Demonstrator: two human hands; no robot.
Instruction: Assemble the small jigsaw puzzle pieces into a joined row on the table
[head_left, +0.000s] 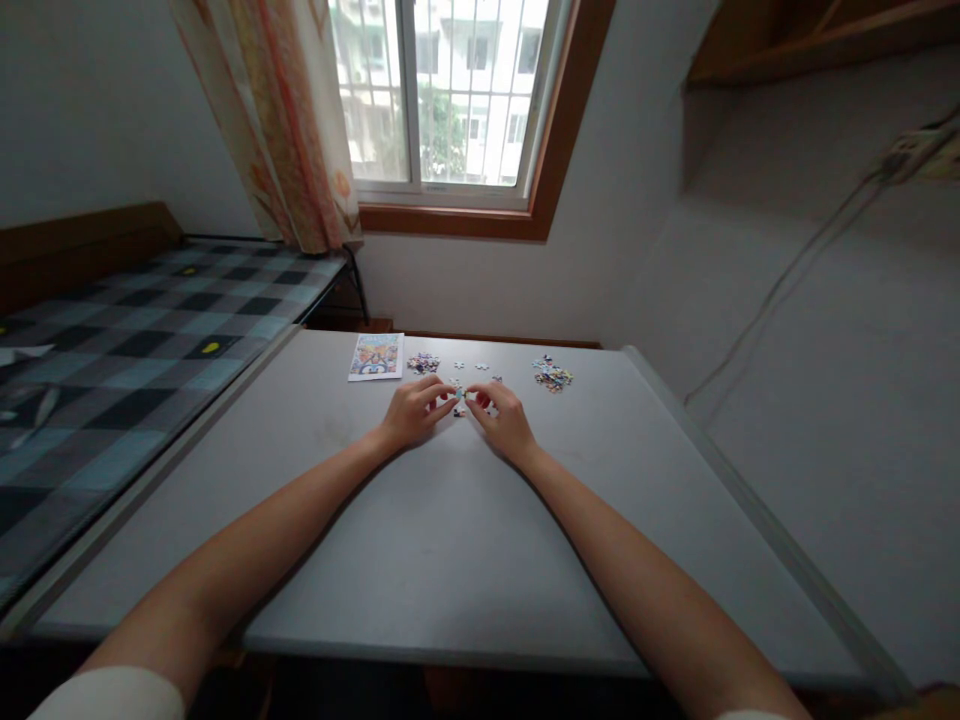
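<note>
Over the far half of the table, my left hand [412, 411] pinches a small bluish jigsaw puzzle piece [459, 394] between thumb and fingertips. Facing it, my right hand [506, 422] is closed in a pinch on another puzzle piece [469, 395], which meets or nearly meets the first. Whether the two are joined is too small to tell. Just below the fingertips lies a dark loose piece [459, 412]. Beyond the hands, a few single pieces [481, 366] are spread out, partly hidden by my fingers.
A heap of puzzle pieces [424, 364] lies beside a printed picture sheet [376, 358] at the back left. Another heap [553, 375] is at the back right. The grey table [435, 560] stands between a checked bed [150, 350] and a white wall with a cable [780, 275].
</note>
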